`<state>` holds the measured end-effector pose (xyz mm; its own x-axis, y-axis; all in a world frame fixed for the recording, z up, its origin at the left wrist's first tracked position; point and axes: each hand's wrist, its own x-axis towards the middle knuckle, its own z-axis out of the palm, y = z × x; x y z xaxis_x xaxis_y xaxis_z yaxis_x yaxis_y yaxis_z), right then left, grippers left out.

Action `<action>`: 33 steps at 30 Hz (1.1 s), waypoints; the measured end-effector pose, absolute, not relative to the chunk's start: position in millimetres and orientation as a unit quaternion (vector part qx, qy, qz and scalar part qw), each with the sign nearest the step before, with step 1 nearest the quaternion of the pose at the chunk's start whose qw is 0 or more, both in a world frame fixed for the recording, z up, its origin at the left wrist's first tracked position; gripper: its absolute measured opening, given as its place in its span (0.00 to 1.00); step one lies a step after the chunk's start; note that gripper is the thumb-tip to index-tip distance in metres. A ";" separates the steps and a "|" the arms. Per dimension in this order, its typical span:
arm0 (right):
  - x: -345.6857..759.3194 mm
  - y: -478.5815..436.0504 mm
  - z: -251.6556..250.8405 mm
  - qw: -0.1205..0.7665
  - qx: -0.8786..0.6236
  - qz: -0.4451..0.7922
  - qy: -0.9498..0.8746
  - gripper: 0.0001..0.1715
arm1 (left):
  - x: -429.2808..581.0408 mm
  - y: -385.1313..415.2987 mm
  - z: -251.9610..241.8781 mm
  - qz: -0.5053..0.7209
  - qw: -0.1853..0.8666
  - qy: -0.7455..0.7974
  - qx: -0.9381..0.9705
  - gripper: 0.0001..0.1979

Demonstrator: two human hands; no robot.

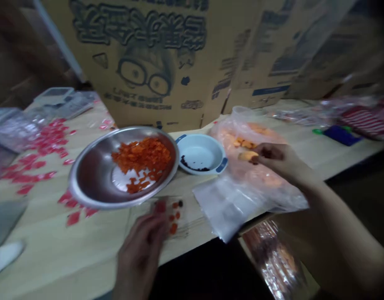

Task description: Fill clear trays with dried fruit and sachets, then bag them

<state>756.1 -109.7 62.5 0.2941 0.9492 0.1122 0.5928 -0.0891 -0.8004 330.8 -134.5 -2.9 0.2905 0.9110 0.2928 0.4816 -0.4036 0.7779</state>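
Note:
My left hand [143, 243], blurred, has its fingers curled at a small clear plastic bag [181, 214] lying flat at the table's front. In or on this bag are a small red packet [160, 206] by my fingertips, several orange bits [173, 228] and a dark piece [180, 203]. Between thumb and fingers, my right hand [273, 156] pinches a yellow-orange dried piece [248, 156] with a brownish end. It is over a large open plastic bag [267, 183] of similar pieces.
A steel bowl [88, 183] holds orange bits. Beside it sits a light blue bowl [201, 146] with dark bits. Red packets [51, 141] are scattered left. Clear bags [223, 200] lie at the front edge. Cardboard [192, 83] stands behind; an open box [273, 258] of packs is below.

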 end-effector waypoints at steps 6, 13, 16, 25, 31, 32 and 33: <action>583.5 -144.9 42.3 0.317 -0.498 0.454 -0.668 0.08 | 364.3 -144.6 14.9 0.359 0.310 0.367 0.801 0.17; 479.6 -97.8 -31.0 0.370 -0.455 0.501 -0.637 0.10 | 292.4 -130.4 -33.2 0.406 0.423 0.550 0.595 0.10; 468.7 -102.4 -55.2 0.398 -0.487 0.375 -0.681 0.11 | 283.7 -110.0 -54.2 0.438 0.421 0.585 0.538 0.08; 465.6 -140.2 -87.3 0.313 -0.473 0.237 -0.788 0.18 | 289.9 -87.5 -61.1 0.192 0.160 0.670 0.699 0.14; 555.8 -144.9 -1.8 0.378 -0.529 0.131 -0.748 0.18 | 260.9 -105.2 -61.5 0.259 0.119 0.650 0.704 0.16; 587.3 -141.7 13.4 0.392 -0.574 0.079 -0.714 0.17 | 254.6 -109.4 -61.2 0.273 0.119 0.653 0.696 0.16; 621.9 -135.6 25.6 0.392 -0.629 0.033 -0.671 0.15 | 249.2 -113.7 -60.0 0.285 0.124 0.657 0.687 0.17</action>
